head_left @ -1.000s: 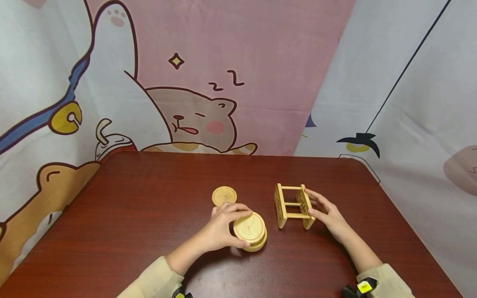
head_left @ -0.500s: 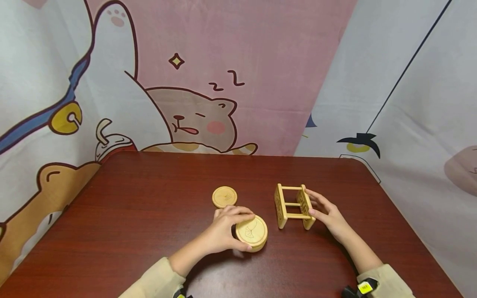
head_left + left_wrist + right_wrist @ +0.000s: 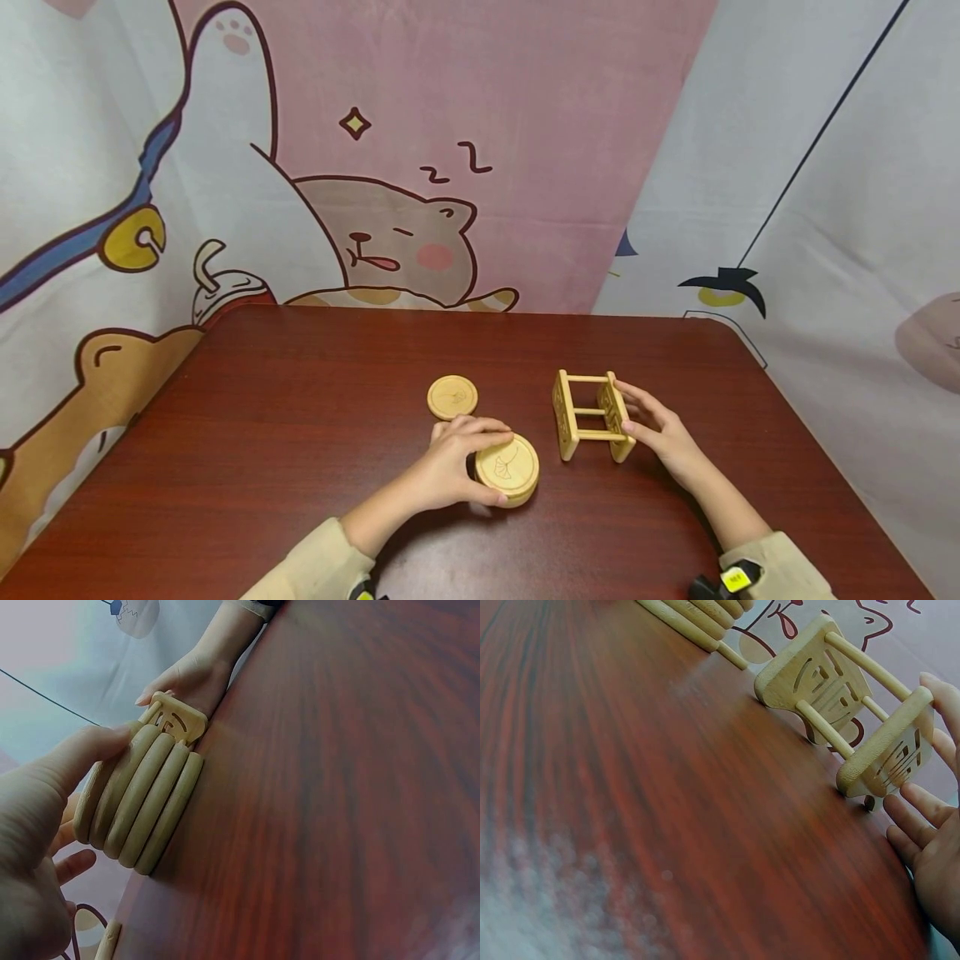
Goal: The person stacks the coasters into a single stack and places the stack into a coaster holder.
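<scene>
The left hand (image 3: 450,467) curls round a stack of round pale wooden coasters (image 3: 507,469) lying flat on the dark red-brown wooden table (image 3: 262,433), thumb on the near edge and fingers over the far edge; the left wrist view shows four discs in that stack (image 3: 142,799). The right hand (image 3: 660,433) is half spread, its fingers nearly straight and resting against the right end panel of a small pale wooden rack with dowel rungs (image 3: 590,414), which stands on the table just right of the stack. A single round wooden coaster (image 3: 452,397) lies flat just beyond the left hand.
</scene>
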### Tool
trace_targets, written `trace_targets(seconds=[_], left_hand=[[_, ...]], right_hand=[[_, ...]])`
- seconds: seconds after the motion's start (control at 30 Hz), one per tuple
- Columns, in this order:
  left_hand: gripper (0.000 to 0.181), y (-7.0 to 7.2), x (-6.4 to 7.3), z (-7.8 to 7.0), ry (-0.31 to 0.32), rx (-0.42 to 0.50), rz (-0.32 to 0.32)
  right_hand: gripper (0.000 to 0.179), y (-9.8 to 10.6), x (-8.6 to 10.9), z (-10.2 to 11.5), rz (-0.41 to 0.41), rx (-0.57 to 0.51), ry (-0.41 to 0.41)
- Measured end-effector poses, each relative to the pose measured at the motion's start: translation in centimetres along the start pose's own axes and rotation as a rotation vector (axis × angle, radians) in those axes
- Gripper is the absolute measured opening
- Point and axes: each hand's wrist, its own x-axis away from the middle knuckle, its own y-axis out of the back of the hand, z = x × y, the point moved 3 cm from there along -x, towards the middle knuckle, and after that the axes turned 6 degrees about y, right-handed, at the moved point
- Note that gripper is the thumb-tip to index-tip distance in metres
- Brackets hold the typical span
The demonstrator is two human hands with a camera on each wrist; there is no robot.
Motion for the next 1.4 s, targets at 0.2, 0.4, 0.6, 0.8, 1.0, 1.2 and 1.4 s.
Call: trace_targets(seconds=[0.2, 0.4, 0.6, 0.8, 1.0, 1.2, 1.4], left_hand=[[0.076, 0.0, 0.1, 0.0, 0.002, -0.006, 0.006], [0.076, 0.2, 0.1, 0.0, -0.007, 0.004, 0.001], [0.075, 0.8, -0.1, 0.3, -0.008, 0.022, -0.037], [0.073, 1.4, -0.1, 0.5, 0.000, 0.023, -0.084], [0.072, 2.2, -0.2, 1.0, 0.012, 0.012, -0.118], [0.072, 3.0, -0.5, 1.9, 0.053, 0.025, -0.148], [0.070, 3.7, -0.7, 2.8, 0.065, 0.030, -0.184]], right_hand=[[0.054, 0.0, 0.1, 0.0, -0.001, 0.012, -0.003], [0.054, 0.0, 0.2, -0.1, 0.002, 0.014, -0.006], [0.054, 0.0, 0.2, -0.2, 0.003, 0.007, -0.001], [0.054, 0.0, 0.2, -0.2, 0.003, 0.005, 0.008], [0.054, 0.0, 0.1, -0.3, 0.001, 0.009, 0.011], [0.054, 0.1, 0.1, -0.3, 0.002, 0.011, 0.006], [0.054, 0.1, 0.0, -0.2, 0.006, 0.009, 0.006]])
